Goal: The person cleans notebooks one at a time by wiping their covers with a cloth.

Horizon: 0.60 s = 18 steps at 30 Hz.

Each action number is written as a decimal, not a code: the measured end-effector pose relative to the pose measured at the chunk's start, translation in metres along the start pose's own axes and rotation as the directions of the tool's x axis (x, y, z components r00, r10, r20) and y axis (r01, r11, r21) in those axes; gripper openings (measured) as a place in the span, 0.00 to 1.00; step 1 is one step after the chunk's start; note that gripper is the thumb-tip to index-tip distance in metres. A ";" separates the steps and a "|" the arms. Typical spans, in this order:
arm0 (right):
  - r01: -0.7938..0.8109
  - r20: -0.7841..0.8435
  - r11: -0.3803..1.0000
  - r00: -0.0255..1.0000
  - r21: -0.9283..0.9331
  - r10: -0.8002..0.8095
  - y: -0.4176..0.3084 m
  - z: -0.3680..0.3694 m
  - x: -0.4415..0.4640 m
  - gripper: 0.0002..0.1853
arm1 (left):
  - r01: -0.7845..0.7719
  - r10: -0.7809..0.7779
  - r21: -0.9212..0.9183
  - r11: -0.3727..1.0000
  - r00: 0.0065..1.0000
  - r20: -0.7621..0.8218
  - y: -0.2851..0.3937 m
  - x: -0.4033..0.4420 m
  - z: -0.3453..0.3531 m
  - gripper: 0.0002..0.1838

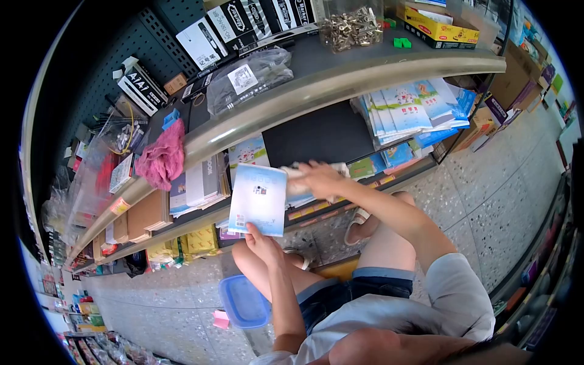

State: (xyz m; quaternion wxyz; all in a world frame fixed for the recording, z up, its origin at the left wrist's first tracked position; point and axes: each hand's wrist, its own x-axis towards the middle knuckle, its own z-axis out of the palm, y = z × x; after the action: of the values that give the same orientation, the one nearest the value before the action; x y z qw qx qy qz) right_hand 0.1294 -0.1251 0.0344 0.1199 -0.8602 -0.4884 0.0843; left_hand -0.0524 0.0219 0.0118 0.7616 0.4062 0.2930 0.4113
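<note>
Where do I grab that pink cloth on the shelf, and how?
I'd pinch the crumpled folds in the middle of the pink cloth, coming from the aisle side. It droops over the shelf's front edge, so that part should be easy to reach and bunch up.

Blue-white booklet (pixel 258 198), printed codes facing up; pale cloth (pixel 295 182), blurred

Carries marker boxes (pixel 243 24), a plastic bag (pixel 274 70), a clear container (pixel 351 33) of metal pieces and a yellow box (pixel 441 29) on the upper shelf (pixel 316 55), with a pink cloth (pixel 163 155) over its edge. Below, holds stacked booklets (pixel 401 109). On the speckled floor (pixel 486 188), bears a blue tub (pixel 227 304).
</note>
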 end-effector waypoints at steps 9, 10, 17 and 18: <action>-0.460 -0.336 0.883 0.819 0.099 0.464 0.076 -0.034 -0.042 0.34 | 0.093 -0.081 -0.089 0.992 0.988 0.132 -0.011 0.012 -0.001 0.15; -0.534 -0.318 0.843 0.791 0.058 0.523 0.079 -0.034 -0.040 0.34 | 0.099 -0.082 -0.101 0.990 0.985 0.154 -0.016 0.011 0.003 0.18; -0.462 -0.333 0.856 0.864 -0.231 0.377 0.069 -0.009 -0.049 0.33 | 0.217 -0.182 -0.140 0.966 0.957 0.228 -0.056 0.014 0.030 0.16; -0.392 -0.277 0.897 0.902 -0.205 0.331 0.061 -0.015 -0.056 0.32 | 0.227 -0.194 -0.136 0.964 0.956 0.221 -0.065 0.018 0.034 0.16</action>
State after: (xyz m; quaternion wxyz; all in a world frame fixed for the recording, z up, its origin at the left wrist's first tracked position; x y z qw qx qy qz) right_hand 0.1549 -0.2054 0.0331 0.0469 -0.9483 -0.3080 -0.0609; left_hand 0.0079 0.0031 -0.0292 0.8574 0.3503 0.2205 0.3057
